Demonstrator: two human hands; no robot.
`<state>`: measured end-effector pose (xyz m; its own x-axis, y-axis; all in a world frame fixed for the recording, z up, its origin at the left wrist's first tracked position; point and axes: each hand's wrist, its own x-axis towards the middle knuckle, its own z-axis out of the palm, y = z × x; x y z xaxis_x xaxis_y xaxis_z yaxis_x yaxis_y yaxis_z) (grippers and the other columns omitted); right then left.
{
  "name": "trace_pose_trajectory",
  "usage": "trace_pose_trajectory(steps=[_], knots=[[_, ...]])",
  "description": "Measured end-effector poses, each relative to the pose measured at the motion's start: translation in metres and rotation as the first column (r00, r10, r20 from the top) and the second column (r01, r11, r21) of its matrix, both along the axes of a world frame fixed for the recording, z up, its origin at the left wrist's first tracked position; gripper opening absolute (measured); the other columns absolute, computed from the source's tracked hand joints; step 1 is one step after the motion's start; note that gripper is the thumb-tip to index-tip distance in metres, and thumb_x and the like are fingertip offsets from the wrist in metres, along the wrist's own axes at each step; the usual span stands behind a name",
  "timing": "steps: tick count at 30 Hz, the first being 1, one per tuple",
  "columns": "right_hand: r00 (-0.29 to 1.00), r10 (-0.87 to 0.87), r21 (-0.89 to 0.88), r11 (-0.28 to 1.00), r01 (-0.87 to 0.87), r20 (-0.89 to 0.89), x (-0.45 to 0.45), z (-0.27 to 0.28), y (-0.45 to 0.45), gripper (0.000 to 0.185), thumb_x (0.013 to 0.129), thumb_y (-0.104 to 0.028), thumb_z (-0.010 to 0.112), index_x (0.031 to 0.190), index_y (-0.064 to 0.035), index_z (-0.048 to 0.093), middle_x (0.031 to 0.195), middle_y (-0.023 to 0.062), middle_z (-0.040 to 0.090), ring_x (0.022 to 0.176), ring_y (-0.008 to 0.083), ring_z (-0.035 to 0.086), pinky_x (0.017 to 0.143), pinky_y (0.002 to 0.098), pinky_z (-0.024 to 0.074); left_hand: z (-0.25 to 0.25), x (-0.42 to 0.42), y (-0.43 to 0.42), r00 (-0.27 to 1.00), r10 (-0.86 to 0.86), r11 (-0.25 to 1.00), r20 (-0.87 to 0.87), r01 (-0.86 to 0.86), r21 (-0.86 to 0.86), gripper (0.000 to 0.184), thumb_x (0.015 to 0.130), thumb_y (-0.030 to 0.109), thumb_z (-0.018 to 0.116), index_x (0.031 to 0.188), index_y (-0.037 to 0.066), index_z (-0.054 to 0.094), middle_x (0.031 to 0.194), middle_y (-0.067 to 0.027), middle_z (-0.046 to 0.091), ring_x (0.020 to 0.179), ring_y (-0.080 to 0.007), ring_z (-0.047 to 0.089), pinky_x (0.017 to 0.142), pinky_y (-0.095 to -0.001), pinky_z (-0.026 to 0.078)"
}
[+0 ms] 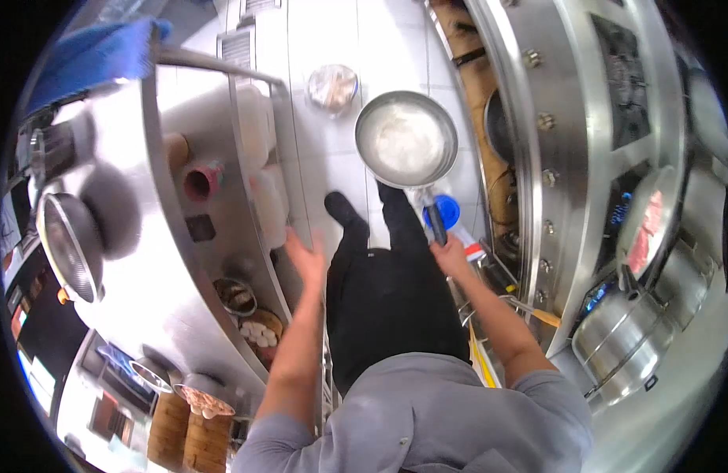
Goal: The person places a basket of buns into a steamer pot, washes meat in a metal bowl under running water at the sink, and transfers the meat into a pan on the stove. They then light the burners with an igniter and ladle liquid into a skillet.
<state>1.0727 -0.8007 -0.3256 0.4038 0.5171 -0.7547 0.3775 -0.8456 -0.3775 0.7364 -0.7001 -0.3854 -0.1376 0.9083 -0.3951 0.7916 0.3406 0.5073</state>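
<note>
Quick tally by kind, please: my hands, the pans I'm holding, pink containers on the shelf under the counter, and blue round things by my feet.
Hands: 2, left hand and right hand
Held pan: 1
Pink container: 1
Blue round thing: 1
Total: 5

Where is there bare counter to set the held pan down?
The left counter is bare between sieve and small bowl; the pan might fit there. Crowded: around the heaped bowl and bamboo stacks, and around the pot on the right.
</note>
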Motion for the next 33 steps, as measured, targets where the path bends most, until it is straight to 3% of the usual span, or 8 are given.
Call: trace_pose_trajectory(steps=[7,9,11,19,25,28,31,33], knots=[[0.986,-0.168,0.375,0.913,0.161,-0.015,-0.046,0.132,0.019,0.032,0.083,-0.025,0.064,0.098,0.0032,0.058,0.069,0.0162,0.06,0.066,0.027,0.06,0.062,0.0395,0.0458,0.191,0.062,-0.004,0.707,-0.611,0.771,0.357,0.634,0.065,0.073,0.086,0.028,0.063,0.143,0.002,0.026,0.133,-0.0253,0.041,0.123,-0.0414,0.042,0.103,-0.0427,0.036],[0.977,-0.211,0.512,0.835,0.2,-0.037,-0.052,0.157,0.029,0.031,0.083,-0.02,0.063,0.1,0.0053,0.058,0.076,0.0217,0.064,0.071,0.0328,0.064,0.066,0.0403,0.0479,0.208,0.047,0.01,0.774,-0.552,0.826,0.309,0.558,0.078,0.07,0.086,0.027,0.064,0.142,0.004,0.03,0.131,-0.0235,0.044,0.119,-0.04,0.045,0.101,-0.043,0.038],[0.925,-0.341,0.534,0.757,0.377,-0.17,-0.053,0.2,0.041,0.025,0.085,-0.021,0.063,0.096,0.0011,0.059,0.068,0.0105,0.059,0.064,0.0162,0.053,0.06,0.0351,0.0441,0.227,0.029,0.024,0.784,-0.546,0.836,0.295,0.535,0.125,0.069,0.086,0.026,0.064,0.142,0.004,0.03,0.129,-0.0231,0.046,0.118,-0.0393,0.047,0.099,-0.0421,0.04],[0.787,-0.616,0.747,0.535,0.395,0.025,0.068,0.265,0.156,0.027,0.078,-0.025,0.063,0.079,0.001,0.057,0.064,0.0187,0.059,0.063,0.0361,0.061,0.058,0.0449,0.0457,0.262,0.028,0.068,0.843,-0.374,0.927,0.386,0.329,0.181,0.055,0.088,0.024,0.066,0.133,0.001,0.045,0.117,-0.0182,0.058,0.092,-0.0235,0.063,0.078,-0.0332,0.051],[0.534,-0.845,0.743,0.37,0.558,0.019,0.19,0.268,0.242,0.029,0.075,-0.022,0.061,0.065,0.0052,0.058,0.056,0.0192,0.059,0.055,0.0309,0.063,0.056,0.0429,0.048,0.28,0.093,0.094,0.8,-0.357,0.933,0.482,0.327,0.149,0.051,0.089,0.024,0.065,0.131,0.001,0.047,0.113,-0.0161,0.06,0.087,-0.0175,0.062,0.074,-0.0277,0.05],[0.585,-0.811,0.758,0.367,0.539,-0.023,0.217,0.236,0.245,0.036,0.081,-0.028,0.059,0.065,0.0045,0.057,0.056,0.0146,0.061,0.052,0.0257,0.063,0.05,0.0393,0.0495,0.278,0.131,0.106,0.715,-0.368,0.914,0.594,0.394,0.093,0.049,0.09,0.022,0.063,0.131,0.0,0.047,0.113,-0.0152,0.06,0.091,-0.0161,0.06,0.078,-0.0269,0.049],[0.46,-0.421,0.462,0.105,0.881,-0.782,0.181,0.269,0.191,0.051,0.094,-0.05,0.044,0.115,-0.0034,0.043,0.086,0.0161,0.063,0.05,0.0208,0.063,0.041,0.0313,0.0507,0.278,0.171,0.127,0.568,-0.53,0.775,0.629,0.626,0.088,0.048,0.091,0.021,0.062,0.131,0.0,0.047,0.114,-0.0154,0.06,0.097,-0.0158,0.058,0.082,-0.0261,0.047],[0.781,-0.346,0.727,0.302,0.617,-0.519,0.141,0.211,0.149,0.047,0.094,-0.051,0.043,0.109,-0.0068,0.051,0.089,0.0138,0.065,0.061,0.0225,0.066,0.053,0.0353,0.0522,0.26,0.179,0.15,0.474,-0.623,0.618,0.622,0.786,0.02,0.047,0.092,0.022,0.061,0.131,0.001,0.047,0.114,-0.0158,0.06,0.098,-0.0159,0.057,0.083,-0.0259,0.046]])
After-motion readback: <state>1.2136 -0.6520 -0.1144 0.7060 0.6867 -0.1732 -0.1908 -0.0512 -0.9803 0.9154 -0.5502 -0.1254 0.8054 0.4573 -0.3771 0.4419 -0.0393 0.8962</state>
